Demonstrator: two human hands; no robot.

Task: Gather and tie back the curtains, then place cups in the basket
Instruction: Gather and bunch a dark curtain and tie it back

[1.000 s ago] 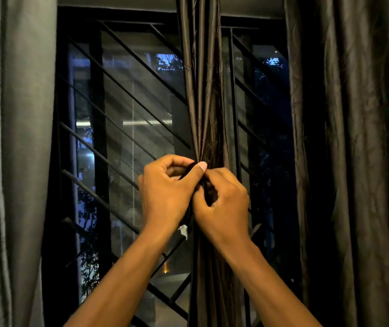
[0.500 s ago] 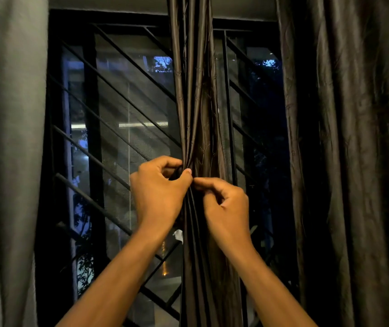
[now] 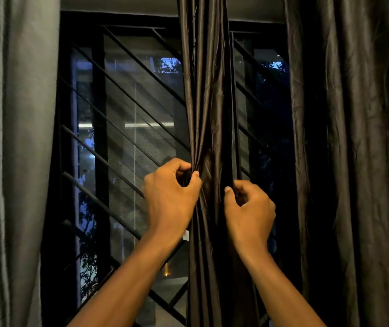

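A dark brown gathered curtain (image 3: pixel 208 95) hangs in a narrow bundle down the middle of the window. My left hand (image 3: pixel 171 197) pinches the bundle's left edge between thumb and curled fingers. My right hand (image 3: pixel 250 210) pinches its right edge, a hand's width from the left one. A thin dark strip runs down by my right fingers; whether it is a tie or a curtain fold cannot be made out. No cups or basket are in view.
A grey curtain (image 3: pixel 11 149) hangs at the far left and a dark crinkled curtain (image 3: pixel 358 149) at the right. Behind them is a window with a black diagonal metal grille (image 3: pixel 122 128), dark outside with some lights.
My hands were pressed together at the front of the bundle; they have drawn apart, the right hand moving right to the bundle's right edge. The view has shifted slightly.
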